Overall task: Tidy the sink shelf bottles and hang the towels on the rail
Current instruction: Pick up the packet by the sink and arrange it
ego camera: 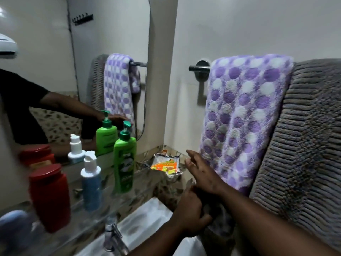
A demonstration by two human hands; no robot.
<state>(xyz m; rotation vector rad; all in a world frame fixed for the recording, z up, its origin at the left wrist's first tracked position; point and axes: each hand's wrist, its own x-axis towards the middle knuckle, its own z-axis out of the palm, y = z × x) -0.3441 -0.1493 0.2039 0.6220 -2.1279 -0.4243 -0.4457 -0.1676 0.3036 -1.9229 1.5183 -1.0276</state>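
I'm holding my right hand (203,174) with fingers straight beside the dotted towel (245,111), while my left hand (191,217) is gripping a dark cloth (219,218).

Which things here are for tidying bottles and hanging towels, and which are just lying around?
For the job: red plastic bottle, blue pump bottle with white cap, green pump bottle, purple spotted towel, grey ribbed towel, chrome rail.
Just lying about: orange-and-white sachet packet, chrome tap, white sink, wall mirror.
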